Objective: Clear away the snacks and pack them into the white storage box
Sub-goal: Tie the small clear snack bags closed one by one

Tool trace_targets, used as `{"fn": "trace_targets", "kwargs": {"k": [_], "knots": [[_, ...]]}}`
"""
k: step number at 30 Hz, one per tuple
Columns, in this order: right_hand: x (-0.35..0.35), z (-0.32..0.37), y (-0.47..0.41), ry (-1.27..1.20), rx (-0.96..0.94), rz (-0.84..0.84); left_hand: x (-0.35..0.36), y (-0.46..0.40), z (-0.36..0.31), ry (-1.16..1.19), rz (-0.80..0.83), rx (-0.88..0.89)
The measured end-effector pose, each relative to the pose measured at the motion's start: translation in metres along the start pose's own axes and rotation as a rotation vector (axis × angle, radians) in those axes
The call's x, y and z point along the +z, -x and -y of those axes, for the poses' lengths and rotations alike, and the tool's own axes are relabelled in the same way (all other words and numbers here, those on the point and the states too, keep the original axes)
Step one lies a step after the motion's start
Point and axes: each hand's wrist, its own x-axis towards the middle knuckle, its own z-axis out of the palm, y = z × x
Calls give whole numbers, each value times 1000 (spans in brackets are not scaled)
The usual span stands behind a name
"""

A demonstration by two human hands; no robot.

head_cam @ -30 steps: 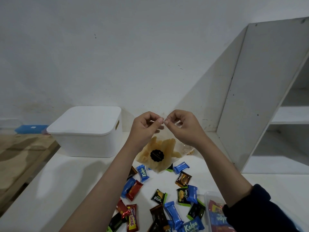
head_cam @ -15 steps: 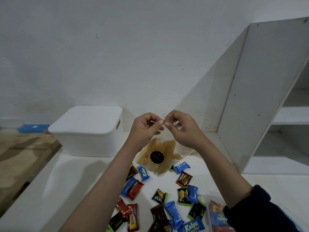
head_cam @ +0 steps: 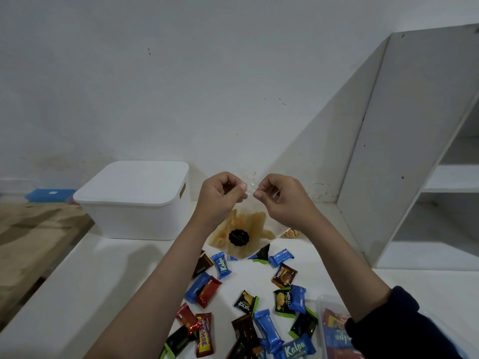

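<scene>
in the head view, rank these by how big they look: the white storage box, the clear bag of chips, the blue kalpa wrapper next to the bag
1. white storage box
2. clear bag of chips, held up by both hands, so nearer the camera than the box
3. blue Kalpa wrapper

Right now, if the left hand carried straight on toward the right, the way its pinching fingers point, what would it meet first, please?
Most likely the right hand: the left hand faces it across a narrow gap, both pinching the top of the clear snack bag. Depth looks matched, though one view cannot confirm it.
</scene>
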Motion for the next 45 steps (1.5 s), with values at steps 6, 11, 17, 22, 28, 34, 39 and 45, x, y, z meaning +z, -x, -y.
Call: {"fn": "trace_targets", "kwargs": {"k": [6, 11, 17, 22, 28, 34, 39, 45], "knots": [[-1, 0, 2, 6, -17, -17, 3, 2, 0, 52, 45, -53], [0, -4, 3, -39, 20, 10, 1, 0, 1, -7, 120, -38], [-5, -3, 6, -87, 72, 46, -1, 1, 2, -101, 45, 11], [-6, -1, 7, 14, 31, 35, 1, 3, -1, -40, 81, -26], [-2, -3, 12, 34, -9, 59, 2, 3, -4, -8, 217, -73], [-3, -3, 13, -28, -2, 37, 0, 2, 0, -16, 146, -55], [-5, -1, 13, 20, -42, 49, 1, 6, -2, -5, 106, -56], [-4, 2, 12, 99, -88, 39, 1, 8, -5, 3, 94, -51]]}}
